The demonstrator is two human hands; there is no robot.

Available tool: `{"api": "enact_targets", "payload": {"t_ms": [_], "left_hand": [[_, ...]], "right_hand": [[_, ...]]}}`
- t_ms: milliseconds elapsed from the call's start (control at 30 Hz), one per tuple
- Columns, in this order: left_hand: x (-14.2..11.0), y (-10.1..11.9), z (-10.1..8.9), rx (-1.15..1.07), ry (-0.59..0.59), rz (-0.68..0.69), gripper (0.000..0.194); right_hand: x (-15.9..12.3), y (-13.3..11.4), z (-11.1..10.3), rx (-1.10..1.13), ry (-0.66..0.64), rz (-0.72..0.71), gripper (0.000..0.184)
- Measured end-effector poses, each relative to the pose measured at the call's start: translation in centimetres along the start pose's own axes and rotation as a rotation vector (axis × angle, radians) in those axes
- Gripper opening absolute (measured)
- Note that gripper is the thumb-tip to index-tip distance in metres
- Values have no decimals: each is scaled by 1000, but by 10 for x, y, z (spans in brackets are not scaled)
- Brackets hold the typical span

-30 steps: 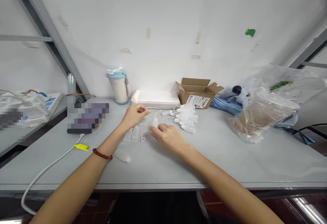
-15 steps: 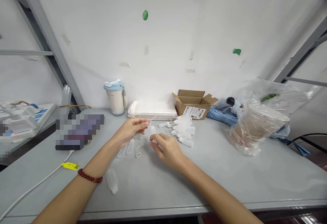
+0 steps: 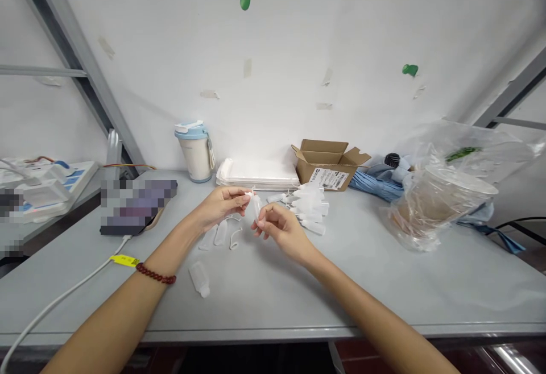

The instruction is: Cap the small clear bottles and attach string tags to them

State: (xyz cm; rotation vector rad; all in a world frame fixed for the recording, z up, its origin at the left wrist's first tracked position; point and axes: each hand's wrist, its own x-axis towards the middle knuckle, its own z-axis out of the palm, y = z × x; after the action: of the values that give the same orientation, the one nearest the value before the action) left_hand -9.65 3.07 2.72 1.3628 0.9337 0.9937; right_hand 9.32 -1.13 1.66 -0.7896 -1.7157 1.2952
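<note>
Over the grey table, my right hand is closed around a small translucent plastic bottle, which stands tilted, neck up. My left hand pinches a thin white plastic strap at the bottle's neck; its fingertips hide most of that piece. Two similar bottles lie just below my left hand, beside a loose curved white strap. Nearer the front edge lies one more bottle. To the right of my right hand is a pile of several bottles with white straps.
Behind are a stack of white padded envelopes, an open cardboard box and a blue-lidded tumbler. A phone with a white cable lies left. A plastic-wrapped roll and blue cloth stand right.
My hands have come together, and the strap in my left hand now meets the bottle's neck. The bottle shows more fully in my right hand. The view has tilted slightly downward.
</note>
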Motion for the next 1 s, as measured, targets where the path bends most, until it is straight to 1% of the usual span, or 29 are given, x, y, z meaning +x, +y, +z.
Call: {"api": "enact_targets", "payload": {"t_ms": [100, 267, 400, 567, 767, 1000], "left_hand": [[-1, -1, -1, -42, -54, 4, 33], [-1, -2, -3, -106, -122, 13, 30], [-1, -1, -3, -128, -144, 9, 28], [-2, 1, -1, -78, -108, 15, 26], [-3, 3, 3, -49, -71, -11, 24], [-3, 1, 6, -57, 45, -40, 29]], "right_hand": [[1, -2, -2, 189, -32, 37, 17], [0, -2, -5, 495, -101, 150, 21], [1, 0, -5, 641, -69, 211, 26], [2, 2, -6, 673, 12, 204, 28], [1, 2, -5, 632, 31, 198, 31], [3, 3, -5, 637, 83, 232, 32]]}}
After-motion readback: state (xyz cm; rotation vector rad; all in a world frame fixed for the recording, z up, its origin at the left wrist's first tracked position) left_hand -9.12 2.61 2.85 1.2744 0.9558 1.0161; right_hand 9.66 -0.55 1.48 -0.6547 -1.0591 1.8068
